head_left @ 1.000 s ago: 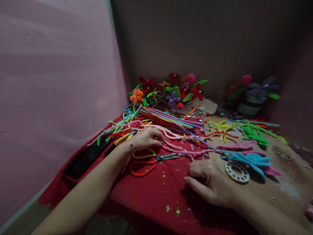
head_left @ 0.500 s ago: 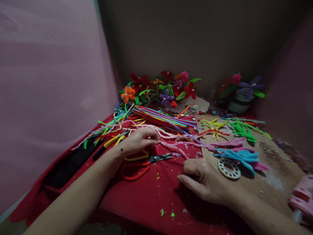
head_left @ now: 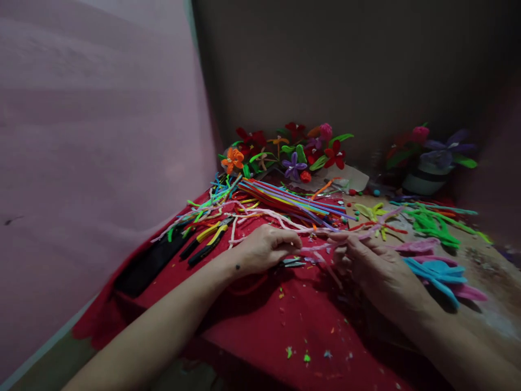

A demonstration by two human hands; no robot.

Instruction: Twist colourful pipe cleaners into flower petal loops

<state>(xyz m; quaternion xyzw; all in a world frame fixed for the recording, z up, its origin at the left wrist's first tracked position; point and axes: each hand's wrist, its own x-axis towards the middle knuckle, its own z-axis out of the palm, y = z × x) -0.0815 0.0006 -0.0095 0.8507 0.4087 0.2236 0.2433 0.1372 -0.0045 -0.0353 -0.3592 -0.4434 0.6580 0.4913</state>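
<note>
My left hand [head_left: 271, 247] pinches one end of a pink pipe cleaner [head_left: 315, 248] above the red cloth. To its right, my right hand [head_left: 364, 266] has its fingers closed on the same pink strand, and a pink length sticks out beyond the fingers at upper right. Another pink piece hangs down between the hands. Under my left hand lie scissors [head_left: 293, 263], with mostly the blades showing. Long pale pink pipe cleaners [head_left: 268, 213] stretch behind the hands. Pink and blue [head_left: 437, 271] petal shapes lie right of my right hand.
Pliers [head_left: 209, 239] and a black flat object [head_left: 150, 266] lie at left. Behind are a bundle of coloured pipe cleaners [head_left: 285, 196], fuzzy flowers [head_left: 293, 165] and a jar [head_left: 427, 176]. Green pieces [head_left: 437, 225] lie on the brown board [head_left: 488, 277] at right.
My right hand has risen from the cloth toward my left hand and closed on the pink strand. The view has shifted, so things appear further right. My right hand now hides the white ring.
</note>
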